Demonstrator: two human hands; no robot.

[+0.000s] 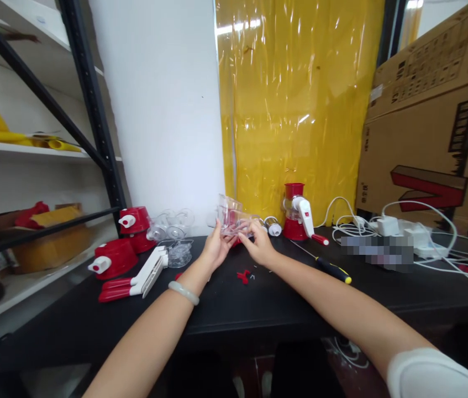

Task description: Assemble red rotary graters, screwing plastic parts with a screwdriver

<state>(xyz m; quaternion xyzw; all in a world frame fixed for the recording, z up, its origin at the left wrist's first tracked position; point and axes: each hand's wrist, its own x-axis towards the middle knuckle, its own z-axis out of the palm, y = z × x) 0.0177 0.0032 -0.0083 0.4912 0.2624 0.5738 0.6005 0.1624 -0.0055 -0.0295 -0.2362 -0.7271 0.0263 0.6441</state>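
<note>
A clear plastic part (229, 213) is raised above the black table, held between both hands. My left hand (217, 246) grips its left side, thumb up, with a pale bracelet on the wrist. On the right side, my right hand (259, 243) pinches the same part with thumb and fingers. Something red shows just behind the hands, partly hidden. Below them on the table lie a small red piece (243, 276) and several tiny screws or pins (252, 277).
Left: red bases (113, 260), white-and-red handles (148, 271), clear parts (179, 254). Right: a red-and-white grinder (295, 213), a metal-and-white drum (273, 226), a screwdriver (333, 270), tangled white cables (345, 221), a large cardboard box (432, 132). A shelf (22, 149) stands far left.
</note>
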